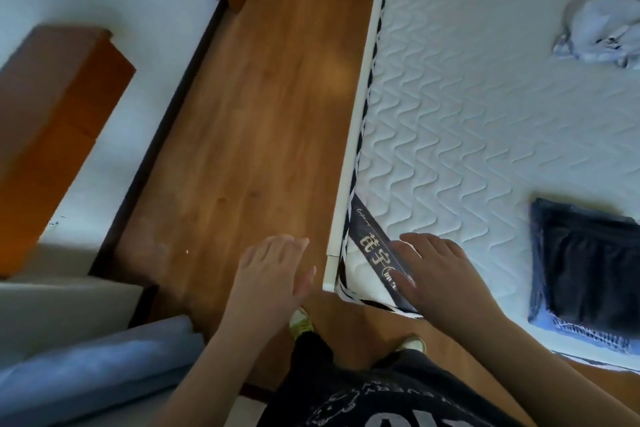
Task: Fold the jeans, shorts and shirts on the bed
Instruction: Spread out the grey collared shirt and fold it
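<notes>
A dark label band (375,250) at the near corner of the mattress (485,114) carries Chinese characters and script, too blurred to read.

On the bed (485,107) to my right, a folded garment (588,267) lies near me and a crumpled shirt (602,31) lies farther back.

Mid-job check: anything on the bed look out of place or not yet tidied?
One thing: a pale crumpled garment lies bunched at the mattress's far right, unfolded. The dark folded stack near the front edge looks neat. Both hands, left hand and right hand, are open and hold nothing.
</notes>
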A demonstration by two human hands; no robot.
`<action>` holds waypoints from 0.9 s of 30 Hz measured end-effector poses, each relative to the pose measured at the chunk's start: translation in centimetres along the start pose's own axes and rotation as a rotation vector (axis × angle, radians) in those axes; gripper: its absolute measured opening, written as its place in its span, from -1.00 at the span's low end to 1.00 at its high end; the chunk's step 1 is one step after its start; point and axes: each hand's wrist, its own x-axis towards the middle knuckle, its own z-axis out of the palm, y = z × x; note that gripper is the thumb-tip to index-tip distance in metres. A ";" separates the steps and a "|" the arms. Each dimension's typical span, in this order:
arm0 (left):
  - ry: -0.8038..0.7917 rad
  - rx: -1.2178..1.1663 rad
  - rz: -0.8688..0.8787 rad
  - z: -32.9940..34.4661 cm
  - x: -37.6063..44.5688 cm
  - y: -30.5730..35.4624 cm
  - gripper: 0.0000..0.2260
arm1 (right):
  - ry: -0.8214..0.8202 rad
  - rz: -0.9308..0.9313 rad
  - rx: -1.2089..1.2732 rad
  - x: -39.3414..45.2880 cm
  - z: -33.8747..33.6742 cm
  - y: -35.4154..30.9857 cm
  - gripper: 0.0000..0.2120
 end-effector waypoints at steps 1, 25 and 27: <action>0.012 -0.007 -0.010 0.0 0.0 -1.4 -0.59 | 0.002 -0.027 -0.009 1.2 0.2 -1.3 -0.60; 0.145 -0.035 -0.124 -6.5 1.9 -31.1 -0.62 | -0.043 -0.325 -0.072 26.3 2.9 -28.5 -0.69; 0.145 -0.039 -0.141 -7.6 3.7 -32.4 -0.61 | -0.011 -0.311 -0.066 28.5 2.8 -28.5 -0.70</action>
